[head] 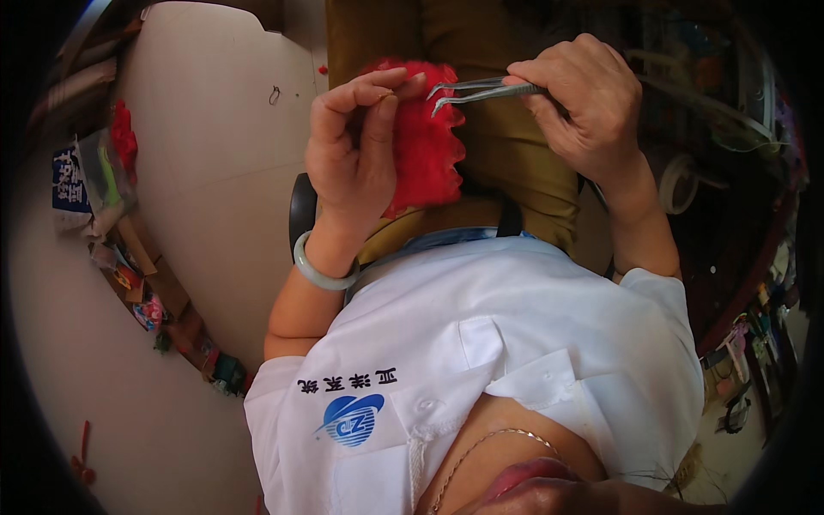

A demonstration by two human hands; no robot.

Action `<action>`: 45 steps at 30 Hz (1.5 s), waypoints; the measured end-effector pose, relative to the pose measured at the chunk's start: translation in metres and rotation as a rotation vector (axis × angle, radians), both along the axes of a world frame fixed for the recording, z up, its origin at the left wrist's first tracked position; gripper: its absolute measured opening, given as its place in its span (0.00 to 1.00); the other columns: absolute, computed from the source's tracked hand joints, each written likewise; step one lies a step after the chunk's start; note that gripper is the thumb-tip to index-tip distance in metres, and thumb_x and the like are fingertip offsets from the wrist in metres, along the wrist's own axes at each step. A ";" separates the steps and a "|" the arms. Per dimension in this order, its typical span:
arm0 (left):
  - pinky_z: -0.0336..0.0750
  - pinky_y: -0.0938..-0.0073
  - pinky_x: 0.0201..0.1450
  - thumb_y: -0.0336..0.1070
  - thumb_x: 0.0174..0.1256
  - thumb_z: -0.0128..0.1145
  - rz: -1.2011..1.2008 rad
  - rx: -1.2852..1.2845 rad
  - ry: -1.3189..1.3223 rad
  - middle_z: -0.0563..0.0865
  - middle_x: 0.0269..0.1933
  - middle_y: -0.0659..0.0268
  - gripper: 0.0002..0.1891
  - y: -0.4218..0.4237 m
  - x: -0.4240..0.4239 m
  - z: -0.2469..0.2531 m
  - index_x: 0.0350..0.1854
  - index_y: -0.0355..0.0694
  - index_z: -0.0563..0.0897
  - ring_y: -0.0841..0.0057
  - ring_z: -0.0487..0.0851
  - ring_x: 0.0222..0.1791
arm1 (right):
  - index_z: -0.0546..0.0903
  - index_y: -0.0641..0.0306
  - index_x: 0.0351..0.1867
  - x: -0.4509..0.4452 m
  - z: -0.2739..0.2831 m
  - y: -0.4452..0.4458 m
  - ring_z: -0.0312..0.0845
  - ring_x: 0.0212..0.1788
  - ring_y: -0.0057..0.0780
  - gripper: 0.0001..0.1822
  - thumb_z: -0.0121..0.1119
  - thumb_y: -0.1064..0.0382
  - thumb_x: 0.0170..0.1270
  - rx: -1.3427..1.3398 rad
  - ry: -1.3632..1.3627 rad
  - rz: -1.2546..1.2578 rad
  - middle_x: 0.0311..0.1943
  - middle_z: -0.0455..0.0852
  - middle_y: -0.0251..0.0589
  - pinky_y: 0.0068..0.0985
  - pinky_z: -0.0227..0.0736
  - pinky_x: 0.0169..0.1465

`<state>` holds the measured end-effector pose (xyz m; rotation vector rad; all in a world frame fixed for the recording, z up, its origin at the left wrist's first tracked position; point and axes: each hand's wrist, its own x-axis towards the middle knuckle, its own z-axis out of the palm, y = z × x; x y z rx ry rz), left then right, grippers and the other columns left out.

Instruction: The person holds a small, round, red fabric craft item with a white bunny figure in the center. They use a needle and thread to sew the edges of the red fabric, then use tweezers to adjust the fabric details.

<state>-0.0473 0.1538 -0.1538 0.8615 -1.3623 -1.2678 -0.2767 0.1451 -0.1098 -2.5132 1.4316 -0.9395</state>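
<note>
My left hand (353, 148) is raised over my lap. Its thumb and index finger pinch a tiny gold-brown piece (385, 96), too small to name. Behind those fingers a fuzzy red cloth (425, 154) with a scalloped edge lies on my lap; my hand partly covers it. In my right hand (582, 103) is a pair of metal tweezers (486, 92) with bent tips. The tips point left towards my left fingertips and stand apart, with nothing visible between them. They are in front of the cloth's right edge and do not touch my left hand.
A black chair armrest (302, 206) is beside my left forearm. Further left, cardboard boxes (166, 286) and a clear plastic bag (106, 174) line the pale floor (212, 141). A round translucent container (679, 185) sits on a dark surface near my right forearm.
</note>
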 end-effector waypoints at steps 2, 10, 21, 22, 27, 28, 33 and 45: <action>0.78 0.61 0.59 0.19 0.72 0.43 -0.004 0.015 0.007 0.80 0.52 0.47 0.05 0.000 -0.001 0.002 0.45 0.32 0.67 0.61 0.83 0.52 | 0.84 0.61 0.32 -0.003 0.001 0.000 0.72 0.23 0.31 0.13 0.71 0.72 0.40 -0.009 0.046 0.018 0.24 0.81 0.36 0.25 0.64 0.29; 0.78 0.69 0.57 0.18 0.70 0.46 0.003 -0.034 0.020 0.81 0.52 0.46 0.06 0.007 -0.002 -0.002 0.46 0.31 0.68 0.61 0.85 0.51 | 0.82 0.57 0.29 0.005 -0.008 0.006 0.69 0.24 0.28 0.13 0.73 0.65 0.39 -0.153 0.028 0.018 0.22 0.75 0.29 0.26 0.62 0.27; 0.78 0.68 0.57 0.18 0.70 0.46 -0.009 -0.059 0.004 0.80 0.52 0.46 0.07 0.005 0.000 0.000 0.47 0.31 0.68 0.60 0.85 0.51 | 0.82 0.57 0.30 0.004 -0.013 0.014 0.70 0.25 0.27 0.14 0.73 0.65 0.39 -0.119 0.066 0.016 0.23 0.76 0.28 0.25 0.61 0.27; 0.78 0.68 0.57 0.18 0.70 0.46 -0.013 -0.065 -0.008 0.80 0.52 0.46 0.07 0.005 0.000 0.000 0.47 0.31 0.68 0.60 0.85 0.51 | 0.82 0.57 0.30 0.007 -0.013 0.015 0.70 0.25 0.27 0.14 0.73 0.65 0.39 -0.115 0.057 0.009 0.23 0.76 0.28 0.25 0.61 0.27; 0.79 0.68 0.57 0.18 0.70 0.46 -0.003 -0.071 -0.020 0.81 0.51 0.46 0.07 0.006 -0.001 -0.002 0.47 0.31 0.67 0.59 0.85 0.50 | 0.83 0.58 0.32 0.008 -0.016 0.019 0.71 0.24 0.27 0.15 0.73 0.67 0.38 -0.105 0.026 0.012 0.24 0.77 0.30 0.25 0.61 0.26; 0.79 0.68 0.56 0.19 0.70 0.46 -0.001 -0.079 -0.033 0.81 0.51 0.46 0.07 0.006 0.000 -0.002 0.47 0.31 0.67 0.59 0.85 0.50 | 0.83 0.60 0.34 0.008 -0.015 0.022 0.72 0.24 0.28 0.17 0.73 0.69 0.37 -0.083 0.022 0.023 0.24 0.79 0.31 0.25 0.61 0.26; 0.80 0.67 0.55 0.18 0.70 0.46 -0.017 -0.096 -0.047 0.81 0.51 0.46 0.07 0.008 0.001 -0.002 0.47 0.31 0.67 0.58 0.85 0.49 | 0.83 0.57 0.32 0.010 -0.020 0.029 0.70 0.24 0.27 0.15 0.73 0.65 0.39 -0.103 0.010 -0.012 0.23 0.76 0.28 0.25 0.61 0.26; 0.81 0.59 0.56 0.16 0.70 0.43 -0.030 -0.076 -0.122 0.82 0.47 0.44 0.07 0.011 0.001 0.002 0.45 0.33 0.68 0.62 0.83 0.51 | 0.84 0.58 0.31 0.011 -0.017 0.041 0.70 0.24 0.27 0.14 0.73 0.66 0.38 -0.009 -0.053 -0.020 0.23 0.77 0.29 0.25 0.63 0.26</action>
